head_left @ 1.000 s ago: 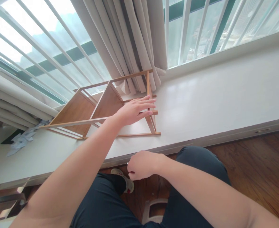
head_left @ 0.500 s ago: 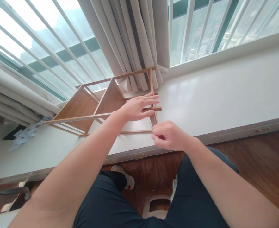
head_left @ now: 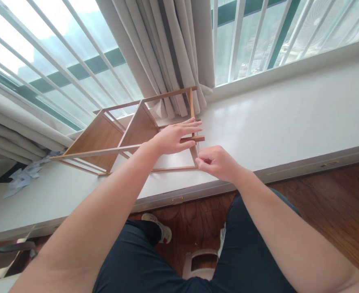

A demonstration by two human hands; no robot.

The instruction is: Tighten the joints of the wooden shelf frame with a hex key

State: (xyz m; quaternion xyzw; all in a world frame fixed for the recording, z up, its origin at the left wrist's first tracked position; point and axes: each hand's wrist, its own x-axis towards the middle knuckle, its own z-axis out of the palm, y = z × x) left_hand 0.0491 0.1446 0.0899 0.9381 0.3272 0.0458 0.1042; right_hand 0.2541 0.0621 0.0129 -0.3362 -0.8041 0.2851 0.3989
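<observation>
A small bamboo shelf rack point(head_left: 106, 138) lies on its side on the white window ledge point(head_left: 274, 122). My left hand point(head_left: 175, 136) lies flat with fingers stretched out on the rack's right end frame, pressing on a crossbar. My right hand point(head_left: 217, 162) is closed in a pinch right beside the lower right corner of that frame. A thin pale tip shows between its fingers; what it holds is too small to name.
Beige curtains point(head_left: 170, 53) hang behind the rack against a barred window. Crumpled paper point(head_left: 20, 179) lies at the ledge's left. Below are my dark trousers, a wooden floor point(head_left: 329, 203), a shoe point(head_left: 159, 228) and a white stool point(head_left: 199, 262).
My right hand rose from below the ledge edge up to the rack's lower right corner. The left hand stayed flat on the frame. The view shifted slightly.
</observation>
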